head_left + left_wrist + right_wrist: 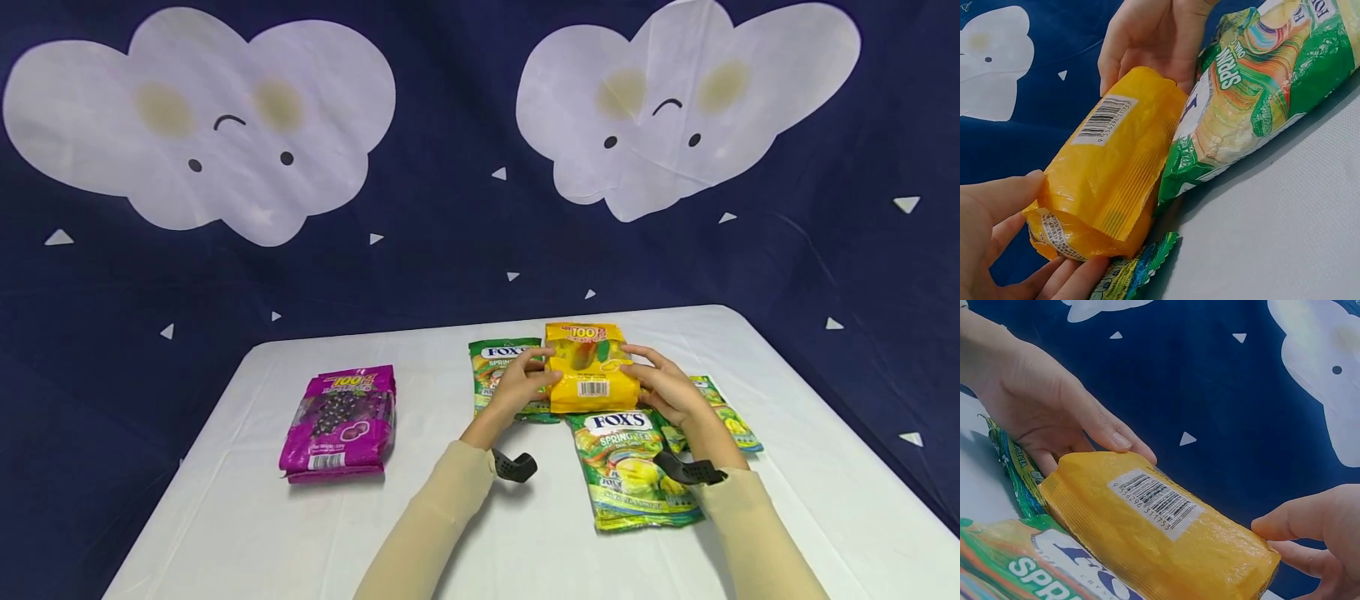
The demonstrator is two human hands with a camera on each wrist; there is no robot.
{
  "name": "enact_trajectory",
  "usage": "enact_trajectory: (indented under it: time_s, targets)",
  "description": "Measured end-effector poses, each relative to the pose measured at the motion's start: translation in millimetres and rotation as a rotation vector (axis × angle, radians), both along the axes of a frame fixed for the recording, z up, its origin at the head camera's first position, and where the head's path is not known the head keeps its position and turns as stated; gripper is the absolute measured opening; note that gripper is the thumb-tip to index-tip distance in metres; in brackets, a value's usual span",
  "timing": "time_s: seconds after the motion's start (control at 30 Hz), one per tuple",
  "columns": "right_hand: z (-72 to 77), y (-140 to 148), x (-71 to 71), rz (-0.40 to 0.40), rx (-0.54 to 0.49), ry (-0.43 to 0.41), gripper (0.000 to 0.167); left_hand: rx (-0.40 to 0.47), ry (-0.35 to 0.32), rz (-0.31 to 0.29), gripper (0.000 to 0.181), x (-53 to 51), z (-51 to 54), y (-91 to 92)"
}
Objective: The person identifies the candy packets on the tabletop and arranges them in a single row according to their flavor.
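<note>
A yellow mango candy bag (592, 388) lies between my two hands at the back of the table. My left hand (517, 387) grips its left end, thumb on top and fingers beneath in the left wrist view. On the opposite end, my right hand (670, 390) holds the bag, its thumb (1288, 519) at the edge. Under and around the yellow bag are green Fox's candy bags: one behind the left hand (495, 358), one in front (626, 471), and one partly hidden behind the right hand (723, 412).
A purple grape candy bag (341, 425) sits by itself on the left part of the white-covered table (435, 400). Behind the table hangs a dark blue cloth (450, 275) printed with clouds and small triangles. A black strap (516, 467) is on each wrist.
</note>
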State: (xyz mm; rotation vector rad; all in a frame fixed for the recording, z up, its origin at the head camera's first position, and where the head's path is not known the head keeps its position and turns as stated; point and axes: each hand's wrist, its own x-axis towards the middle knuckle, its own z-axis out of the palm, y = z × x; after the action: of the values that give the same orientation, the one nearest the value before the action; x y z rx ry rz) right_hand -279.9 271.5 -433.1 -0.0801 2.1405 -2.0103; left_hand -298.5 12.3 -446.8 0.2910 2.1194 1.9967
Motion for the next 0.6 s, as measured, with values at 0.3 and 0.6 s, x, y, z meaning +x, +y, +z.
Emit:
enact_trajectory:
  time_s: [0.3, 0.6]
  targets:
    - [-1.1, 0.9, 0.2, -0.009, -0.029, -0.006, 0.056, -0.021, 0.002, 0.03, 0.048, 1.9, 0.7, 3.6]
    - [0.6, -2.0, 0.3, -0.028, -0.082, -0.029, 0.055, -0.037, -0.003, 0.043, 0.052, 3.7, 5.8, 2.6]
